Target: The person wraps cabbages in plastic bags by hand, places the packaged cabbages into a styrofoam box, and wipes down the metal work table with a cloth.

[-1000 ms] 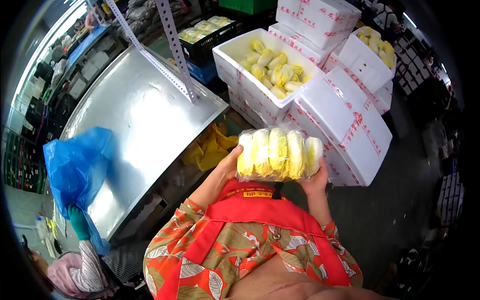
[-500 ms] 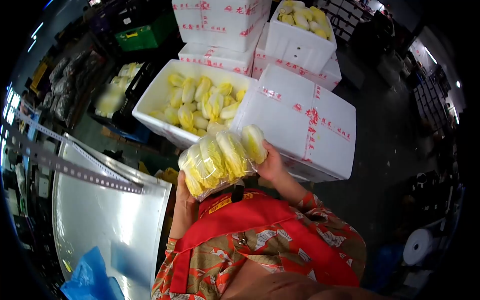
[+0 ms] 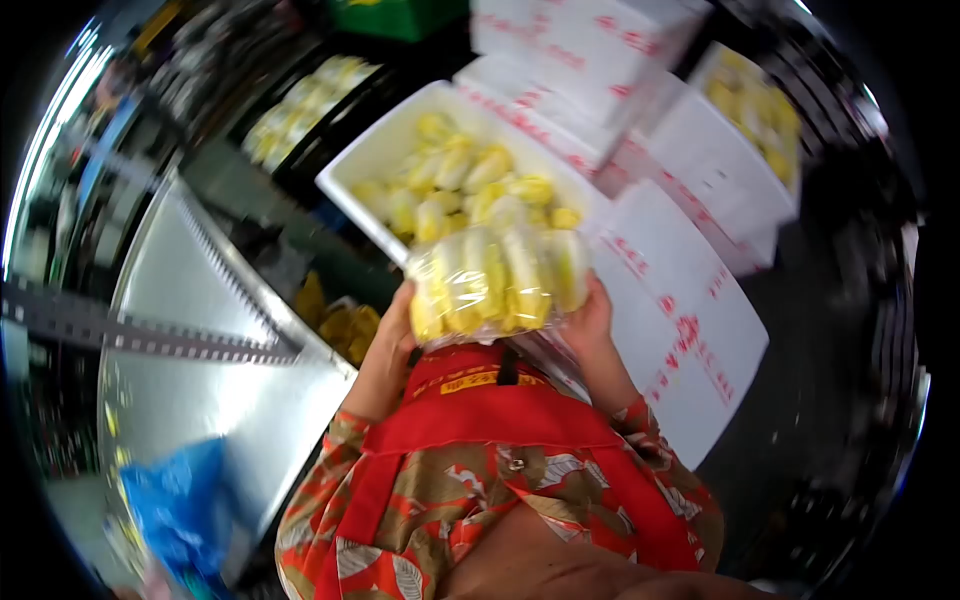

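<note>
Head view: left hand (image 3: 397, 322) and right hand (image 3: 590, 318) clasp wrapped cabbages (image 3: 482, 285) between them, near the open box's (image 3: 385, 150) rim; bare floor (image 3: 785, 400) rightward; cabbages more level than earlier.

At your 8 o'clock: shiny metal table (image 3: 260, 400), perforated strut (image 3: 180, 337) ending near its edge. Your 10 o'clock: bright strip light (image 3: 45, 150), blurred. Your 3 o'clock: dark floor (image 3: 790, 370).
</note>
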Demonstrator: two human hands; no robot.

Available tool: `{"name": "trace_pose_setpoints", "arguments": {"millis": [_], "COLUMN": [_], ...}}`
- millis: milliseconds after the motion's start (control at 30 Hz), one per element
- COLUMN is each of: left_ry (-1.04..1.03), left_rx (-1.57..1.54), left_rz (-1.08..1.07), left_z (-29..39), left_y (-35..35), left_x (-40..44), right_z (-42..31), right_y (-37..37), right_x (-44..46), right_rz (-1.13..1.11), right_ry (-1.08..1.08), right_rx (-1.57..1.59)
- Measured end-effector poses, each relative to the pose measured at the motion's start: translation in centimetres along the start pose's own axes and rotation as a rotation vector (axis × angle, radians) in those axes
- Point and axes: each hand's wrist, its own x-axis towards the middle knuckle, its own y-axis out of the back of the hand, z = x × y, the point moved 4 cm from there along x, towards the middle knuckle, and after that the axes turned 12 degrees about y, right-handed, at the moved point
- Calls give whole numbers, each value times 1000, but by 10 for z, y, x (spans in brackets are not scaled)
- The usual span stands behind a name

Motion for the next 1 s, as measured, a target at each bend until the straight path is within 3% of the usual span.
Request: {"name": "trace_pose_setpoints", "arguments": {"millis": [100,200,300,333,367,400,433,500,567,733,767,867,900,1000], "left_ry": [-20,-28,-95,-93,-119,-244,-219,-397,-457,-569,-584,-458,-505,-393], "left_rx": [-43,-70,-47,-17,-4,49,102,95,73,1,-28,-151,-100,-102], "left_rz": [-88,18,-132,-38,84,53,203,13,-25,93,18,114,127,58], "left_z": [22,34,60,62,62,66,76,79,81,87,88,87,91,102], "left_y": [10,30,8,12,20,14,3,2,9,35,22,30,33,40], "left_x": [14,15,10,13,11,5,-12,-15,-23,-23,-34,-38,-26,-2], "right_z": [16,29,32,36,38,44,50,61,80,109,114,123,120,107], "right_y": [0,-21,-43,-49,-24,-34,-50,-55,-75,-78,-82,-95,-84,-79], "right_x": [40,52,61,60,76,75,74,83,82,130,129,119,135,146], "right_rz": [-17,-72,77,144,-35,8,52,-61,-155,-224,-233,-254,-231,-63], "right_ry": [-74,-132,-89,-105,-170,-165,-159,-169,-259,-373,-378,-400,-394,-291], "right_rx": [-16,-56,-149,-174,-88,-132,-194,-229,-273,-263,-263,-261,-275,-391]}}
